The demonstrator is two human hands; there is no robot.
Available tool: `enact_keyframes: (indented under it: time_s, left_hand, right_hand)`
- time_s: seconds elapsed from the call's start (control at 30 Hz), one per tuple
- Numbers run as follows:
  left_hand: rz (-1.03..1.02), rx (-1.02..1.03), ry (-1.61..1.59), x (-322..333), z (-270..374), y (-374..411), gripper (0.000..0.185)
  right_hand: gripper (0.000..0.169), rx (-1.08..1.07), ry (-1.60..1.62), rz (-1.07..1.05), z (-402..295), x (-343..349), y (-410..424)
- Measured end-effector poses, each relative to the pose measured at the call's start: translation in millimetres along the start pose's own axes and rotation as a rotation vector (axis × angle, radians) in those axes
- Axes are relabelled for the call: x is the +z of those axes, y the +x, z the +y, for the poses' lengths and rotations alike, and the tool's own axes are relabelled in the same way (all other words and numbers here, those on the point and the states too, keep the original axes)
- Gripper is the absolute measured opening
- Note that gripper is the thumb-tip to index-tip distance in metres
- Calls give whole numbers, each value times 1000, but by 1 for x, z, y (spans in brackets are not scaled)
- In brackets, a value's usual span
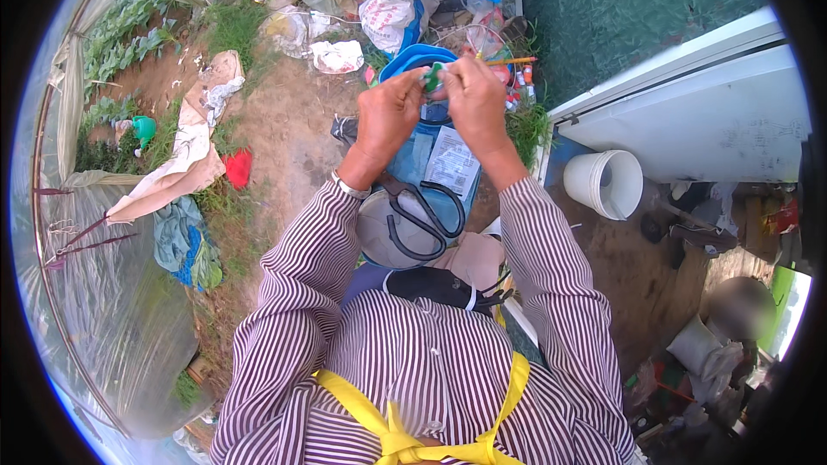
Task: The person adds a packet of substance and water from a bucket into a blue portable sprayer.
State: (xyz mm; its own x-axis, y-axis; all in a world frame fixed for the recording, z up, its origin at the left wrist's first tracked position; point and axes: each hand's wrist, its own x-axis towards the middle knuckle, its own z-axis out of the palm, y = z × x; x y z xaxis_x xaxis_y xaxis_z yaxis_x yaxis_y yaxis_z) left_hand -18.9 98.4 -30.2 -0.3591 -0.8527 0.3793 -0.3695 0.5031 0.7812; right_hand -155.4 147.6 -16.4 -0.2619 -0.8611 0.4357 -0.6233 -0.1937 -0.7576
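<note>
Both hands meet above a blue plastic container, each with fingers pinched on a small green-and-white packet (433, 78). My left hand (387, 110) grips its left side, and my right hand (479, 103) its right side. Right below the packet is the container's round opening with a blue rim (413, 51); a dark ring shows inside. The translucent blue tank (404, 161) stands between my forearms and bears a printed paper label (452, 161). Nearer my body, a black looped handle (423, 219) lies over a grey round surface (387, 229). The packet is partly hidden by my fingers.
A white bucket (604, 184) stands to the right, by a white door panel (691, 116). Printed woven sacks (420, 0) and litter lie ahead. Left are a red cloth (238, 168), a green watering can (143, 131), leafy plants (116, 39) and plastic sheeting (123, 297).
</note>
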Motion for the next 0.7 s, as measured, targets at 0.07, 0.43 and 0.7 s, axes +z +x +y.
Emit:
enact_keyframes:
  time_s: [0.07, 0.43, 0.7]
  left_hand:
    - [20, 30, -38, 1, -4, 0, 20]
    - [-31, -195, -238, -19, 6, 17, 20]
    - [-197, -203, -193, -19, -5, 13, 15]
  right_hand:
    - [5, -30, 3, 24, -3, 1, 3]
    - [7, 264, 206, -185, 17, -21, -2]
    - [11, 349, 302, 22, 2, -15, -5]
